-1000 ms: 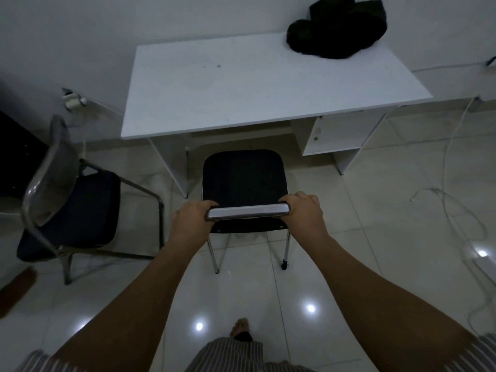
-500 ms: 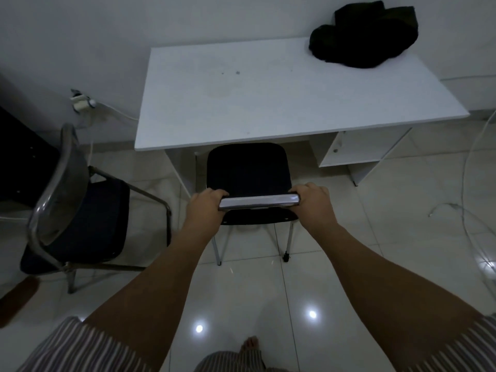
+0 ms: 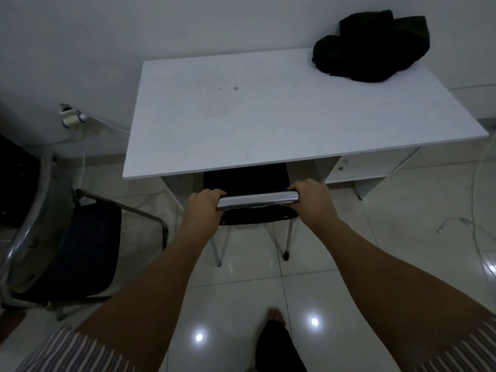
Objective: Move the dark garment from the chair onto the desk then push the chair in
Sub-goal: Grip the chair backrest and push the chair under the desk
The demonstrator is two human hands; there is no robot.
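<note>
The dark garment (image 3: 370, 48) lies bunched on the far right corner of the white desk (image 3: 268, 116). A black-seated chair (image 3: 249, 181) with a silvery backrest bar stands in front of me, its seat partly under the desk's front edge. My left hand (image 3: 202, 208) grips the left end of the backrest bar. My right hand (image 3: 312, 198) grips the right end. Both arms are stretched forward.
A second chair (image 3: 67, 237) with a metal frame and dark seat stands to the left. A wall plug and cable (image 3: 71, 119) hang left of the desk. White cables (image 3: 477, 210) lie on the tiled floor at right. A desk shelf unit (image 3: 367, 167) sits under the right side.
Both hands have pushed the chair forward, so its seat now slides under the desk's front edge. My view has moved closer to the desk.
</note>
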